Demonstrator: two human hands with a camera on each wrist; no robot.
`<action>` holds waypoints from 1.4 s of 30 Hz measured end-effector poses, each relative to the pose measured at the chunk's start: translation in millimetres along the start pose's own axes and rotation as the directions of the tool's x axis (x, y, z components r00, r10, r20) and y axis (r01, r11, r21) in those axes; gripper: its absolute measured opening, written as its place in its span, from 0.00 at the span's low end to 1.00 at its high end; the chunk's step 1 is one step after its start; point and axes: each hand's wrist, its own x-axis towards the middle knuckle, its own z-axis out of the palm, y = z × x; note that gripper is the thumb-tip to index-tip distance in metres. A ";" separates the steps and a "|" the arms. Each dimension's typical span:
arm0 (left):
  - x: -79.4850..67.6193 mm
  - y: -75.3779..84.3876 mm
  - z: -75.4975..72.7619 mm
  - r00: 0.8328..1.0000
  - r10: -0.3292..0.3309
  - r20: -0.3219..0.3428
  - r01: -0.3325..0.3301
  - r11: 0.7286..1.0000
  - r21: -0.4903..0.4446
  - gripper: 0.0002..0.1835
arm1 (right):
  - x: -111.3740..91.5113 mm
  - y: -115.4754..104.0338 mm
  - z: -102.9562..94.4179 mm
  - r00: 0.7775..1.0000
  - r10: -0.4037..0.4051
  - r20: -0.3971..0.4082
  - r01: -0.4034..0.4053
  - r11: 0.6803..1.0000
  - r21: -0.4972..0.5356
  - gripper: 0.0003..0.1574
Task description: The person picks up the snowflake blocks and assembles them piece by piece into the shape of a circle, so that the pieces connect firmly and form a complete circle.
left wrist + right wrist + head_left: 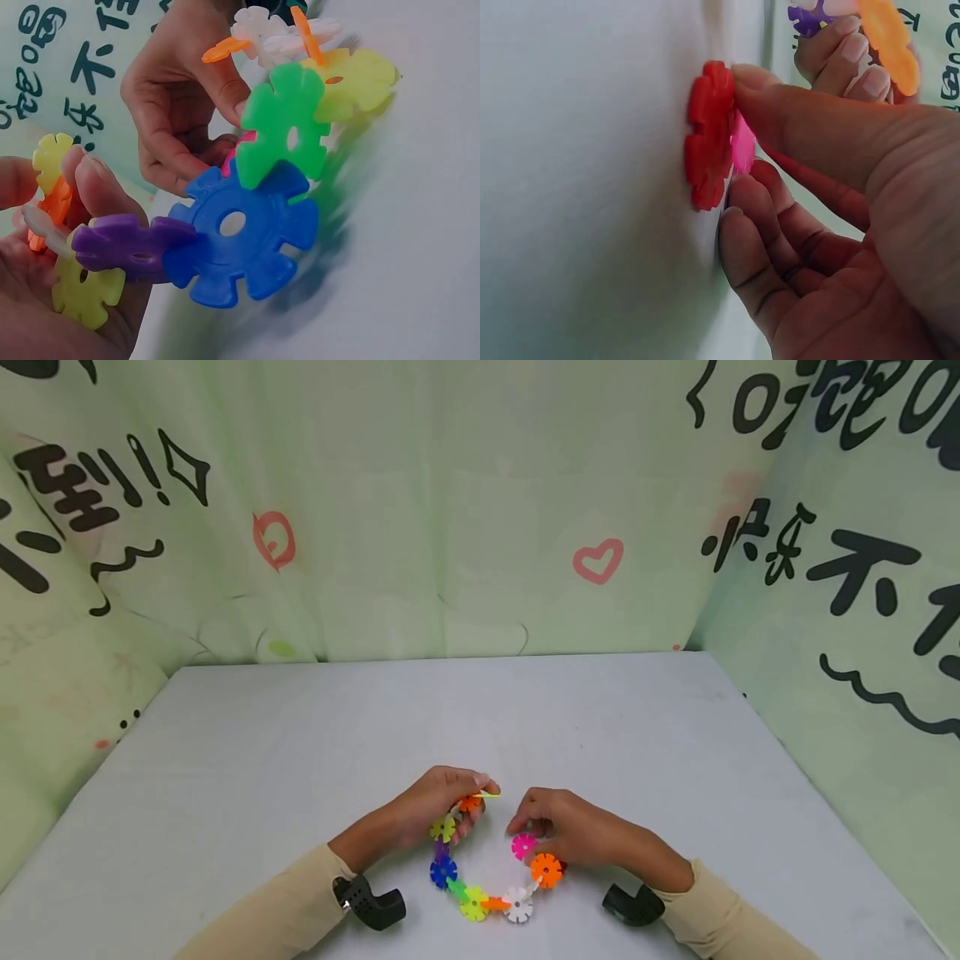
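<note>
A curved chain of notched plastic snowflake discs lies open toward the far side, between both hands. My left hand [442,802] pinches the yellow disc [51,161] at one end, with an orange disc [470,803] just below it. Down that side follow a yellow-green disc [88,289], a purple disc [131,247], a blue disc [240,232] and a green disc [283,124]. At the other end my right hand [581,827] holds a pink disc [523,847] between thumb and fingers. A red disc [711,135] stands on edge at its thumb tip, near an orange disc [546,870].
The chain's near stretch, with a yellow disc [474,904] and a white disc [517,905], is close to the white table [300,752]. Dark wrist-worn devices [371,903] sit on both wrists. Pale green printed curtains [450,510] surround the table's back and sides.
</note>
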 end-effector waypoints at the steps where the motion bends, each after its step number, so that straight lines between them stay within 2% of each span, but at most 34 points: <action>1: -0.3 -0.5 0.6 1.000 0.003 -0.005 -0.003 1.000 0.005 0.20 | 0.1 -0.2 0.0 1.000 0.004 0.001 -0.004 1.000 -0.014 0.14; 6: -1.0 -2.9 3.0 0.999 0.029 -0.045 -0.027 0.999 0.043 0.20 | -0.2 -2.2 -1.0 1.000 0.008 -0.008 -0.008 0.999 -0.036 0.14; 14: -1.3 -6.4 3.9 0.992 0.048 -0.114 -0.045 0.999 0.027 0.21 | 0.1 -1.3 -6.9 0.999 0.027 -0.035 -0.026 0.999 0.029 0.12; 20: 2.1 -9.9 3.2 0.980 0.060 -0.191 -0.063 0.998 -0.011 0.25 | 2.3 1.7 -13.0 0.992 -0.034 -0.122 0.035 0.999 0.007 0.15; 26: 3.3 -9.6 3.7 0.964 0.070 -0.258 -0.074 0.997 -0.008 0.24 | 10.1 0.4 -21.4 0.977 -0.077 -0.197 0.080 0.997 0.009 0.12; 32: 3.1 -10.6 2.7 0.954 0.090 -0.286 -0.086 0.996 0.028 0.22 | 22.4 -3.5 -24.0 0.965 -0.037 -0.259 0.057 0.996 0.069 0.10; 37: 5.0 -10.4 3.8 0.945 0.100 -0.310 -0.093 0.995 0.037 0.19 | 32.6 -8.6 -21.1 0.952 0.022 -0.304 0.028 0.987 0.159 0.10; 42: 6.6 -9.8 4.7 0.954 0.091 -0.287 -0.093 0.996 0.007 0.17 | 35.6 -11.1 -23.3 0.936 0.079 -0.344 0.008 0.969 0.245 0.09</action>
